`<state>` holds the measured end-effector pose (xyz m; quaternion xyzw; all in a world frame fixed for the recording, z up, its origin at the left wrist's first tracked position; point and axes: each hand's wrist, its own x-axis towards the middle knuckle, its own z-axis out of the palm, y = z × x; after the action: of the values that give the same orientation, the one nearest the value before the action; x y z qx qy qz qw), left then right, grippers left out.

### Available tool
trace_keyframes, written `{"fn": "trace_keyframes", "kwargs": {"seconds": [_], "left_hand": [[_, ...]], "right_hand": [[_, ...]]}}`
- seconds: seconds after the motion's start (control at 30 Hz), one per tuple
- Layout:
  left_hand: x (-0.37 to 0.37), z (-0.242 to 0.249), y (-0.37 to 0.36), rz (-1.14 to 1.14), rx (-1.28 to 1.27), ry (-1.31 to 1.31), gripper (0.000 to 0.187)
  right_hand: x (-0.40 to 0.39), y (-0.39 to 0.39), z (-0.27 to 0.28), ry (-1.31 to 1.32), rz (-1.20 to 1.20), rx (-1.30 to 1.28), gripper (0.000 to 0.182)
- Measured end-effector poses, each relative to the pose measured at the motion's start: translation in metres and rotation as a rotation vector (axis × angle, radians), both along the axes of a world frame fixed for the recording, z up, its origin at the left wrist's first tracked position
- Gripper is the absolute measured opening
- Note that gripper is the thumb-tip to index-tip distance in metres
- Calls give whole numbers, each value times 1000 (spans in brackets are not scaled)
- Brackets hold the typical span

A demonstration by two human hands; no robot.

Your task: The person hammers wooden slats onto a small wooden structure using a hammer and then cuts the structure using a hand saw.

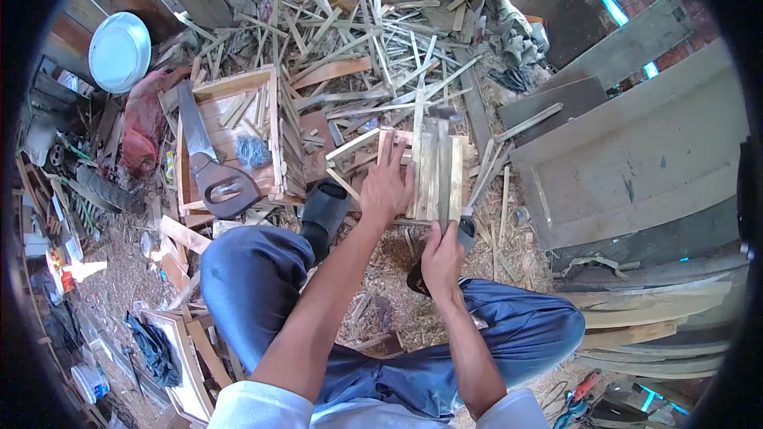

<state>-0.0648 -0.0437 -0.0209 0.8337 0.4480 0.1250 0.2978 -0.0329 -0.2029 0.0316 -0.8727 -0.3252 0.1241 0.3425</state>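
Note:
Between my feet stands a small slatted wooden frame [456, 183], made of pale narrow strips. My left hand [387, 184] lies on its left side with the fingers stretched out over the wood. At the near edge, my right hand [443, 254] is closed around the lower end of a hammer [443, 167]. The hammer's handle lies along the slats, and its dark head is at the far edge of the frame. Any small thing under my left palm is hidden.
To the left, a handsaw [199, 131] lies across a wooden crate [276, 135] holding sticks and a blue-grey bundle [253, 152]. Loose wood strips [334, 40] are heaped ahead. Large boards [636, 151] lean at the right. A white basin [119, 52] stands far left.

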Motion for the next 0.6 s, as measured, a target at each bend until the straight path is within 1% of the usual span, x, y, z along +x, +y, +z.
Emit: {"fn": "trace_keyframes", "kwargs": {"seconds": [0.07,0.1,0.17,0.2,0.27,0.3,0.33,0.4,0.43,0.47,0.53,0.57,0.6], "left_hand": [[1,-1,-1,-2,2,-16,53],[1,-1,-1,2,8,-21,53],[0,-4,1,6,-30,-12,53],[0,-2,2,12,-28,-8,53],[-1,1,-1,4,-2,-11,53],[0,-5,1,-1,6,0,58],[0,-10,0,-7,5,-3,58],[0,-15,-1,9,70,-51,57],[0,-14,-1,11,66,-58,57],[1,-13,0,9,74,-60,57],[0,-3,0,7,50,-36,57],[0,0,0,3,-2,16,53],[0,1,0,6,-7,22,53]], "right_hand": [[10,-3,-14,41,15,-244,30],[13,-4,-10,32,12,-234,30],[17,-5,-3,100,-57,-73,30],[17,-4,2,104,-51,-72,30],[16,-4,14,34,-41,22,31],[12,-4,14,46,-61,26,32],[11,-5,8,43,-66,26,32],[15,-6,-12,63,58,-236,32],[15,-5,-13,44,78,-251,32],[16,-7,-12,42,76,-244,32],[13,-6,4,59,38,-137,32],[11,-6,7,81,10,-119,32],[9,-6,5,87,13,-124,32]]}}
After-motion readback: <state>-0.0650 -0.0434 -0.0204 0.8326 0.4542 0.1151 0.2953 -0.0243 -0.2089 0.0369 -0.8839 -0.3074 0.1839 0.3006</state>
